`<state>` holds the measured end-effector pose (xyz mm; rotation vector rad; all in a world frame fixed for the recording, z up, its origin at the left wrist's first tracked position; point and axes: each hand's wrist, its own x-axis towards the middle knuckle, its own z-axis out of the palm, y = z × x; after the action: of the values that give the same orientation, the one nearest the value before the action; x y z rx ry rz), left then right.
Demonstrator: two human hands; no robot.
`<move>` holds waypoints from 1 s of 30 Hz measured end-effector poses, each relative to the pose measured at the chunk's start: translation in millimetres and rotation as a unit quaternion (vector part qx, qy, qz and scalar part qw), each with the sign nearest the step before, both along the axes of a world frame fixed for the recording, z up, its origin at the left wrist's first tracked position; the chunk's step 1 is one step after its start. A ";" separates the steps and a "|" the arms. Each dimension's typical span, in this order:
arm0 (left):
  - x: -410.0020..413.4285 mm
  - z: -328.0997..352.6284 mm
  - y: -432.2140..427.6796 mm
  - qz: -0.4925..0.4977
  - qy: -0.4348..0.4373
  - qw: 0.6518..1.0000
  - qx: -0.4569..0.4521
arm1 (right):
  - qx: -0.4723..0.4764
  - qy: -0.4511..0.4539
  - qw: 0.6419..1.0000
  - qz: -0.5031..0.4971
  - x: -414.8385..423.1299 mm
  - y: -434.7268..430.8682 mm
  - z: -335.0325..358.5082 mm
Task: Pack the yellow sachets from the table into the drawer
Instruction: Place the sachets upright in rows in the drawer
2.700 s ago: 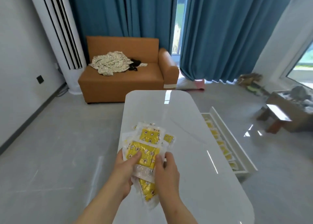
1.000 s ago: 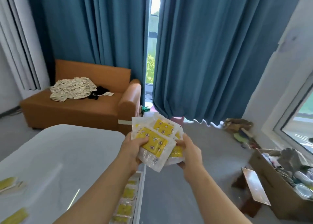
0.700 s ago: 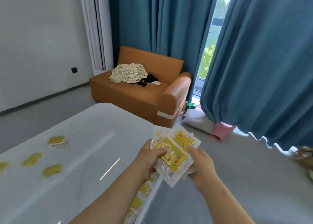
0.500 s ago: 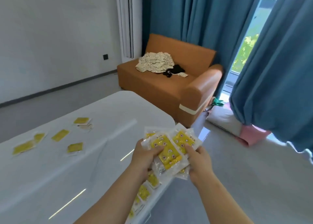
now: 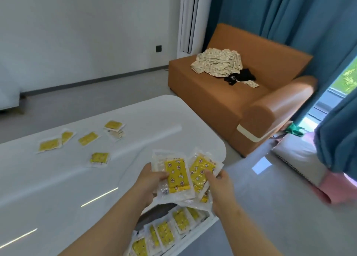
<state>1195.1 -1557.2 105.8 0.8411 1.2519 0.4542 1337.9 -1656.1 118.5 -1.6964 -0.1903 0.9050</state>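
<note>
Both hands hold a fanned stack of yellow sachets (image 5: 178, 175) in clear wrappers above the open drawer. My left hand (image 5: 149, 183) grips the stack's left side, thumb on the top sachet. My right hand (image 5: 218, 186) pinches the right side. Below them the white drawer (image 5: 201, 229) stands pulled out from the table, with a row of several yellow sachets (image 5: 164, 233) lying in it. Several more loose sachets (image 5: 87, 138) lie scattered on the white table (image 5: 58, 188) at the left.
An orange sofa (image 5: 231, 97) with a patterned cloth (image 5: 218, 64) stands beyond the table's far end. Blue curtains (image 5: 289, 14) hang at the right, with a pink and white cushion (image 5: 316, 170) on the grey floor under them.
The view has swung left, bringing more of the table and its loose sachets into sight. My hands kept the stack and brought it lower, over the drawer.
</note>
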 end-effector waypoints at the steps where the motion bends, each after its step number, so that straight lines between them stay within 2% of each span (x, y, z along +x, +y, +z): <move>1: 1.3 -4.1 0.3 0.011 0.007 1.000 0.003 | -0.007 0.004 1.000 0.018 5.6 4.6 -7.1; 7: 13.8 -48.9 -0.3 0.092 0.075 0.993 0.008 | -0.056 0.026 0.986 0.157 39.6 36.5 -66.3; 9: 20.9 -68.6 -7.9 0.107 0.111 0.988 -0.009 | -0.074 0.036 0.975 0.206 52.8 40.8 -87.7; 15: 44.5 -137.5 -44.0 0.184 0.130 0.972 -0.071 | -0.134 0.046 0.941 0.306 91.6 40.6 -162.6; 19: 38.6 -198.2 -56.7 0.225 0.195 0.949 -0.106 | -0.187 0.022 0.922 0.338 98.4 36.6 -226.1; 23: 18.1 -269.4 -65.1 0.223 0.243 0.935 -0.133 | -0.244 0.002 0.898 0.366 91.3 34.2 -289.6; 30: -4.1 -365.4 -57.3 0.179 0.301 0.930 -0.109 | -0.263 -0.018 0.901 0.344 73.5 55.8 -369.3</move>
<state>1191.1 -1614.5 -259.7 0.5736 2.0062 0.3422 1411.4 -1600.3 -250.8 -2.1930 -0.6489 1.5509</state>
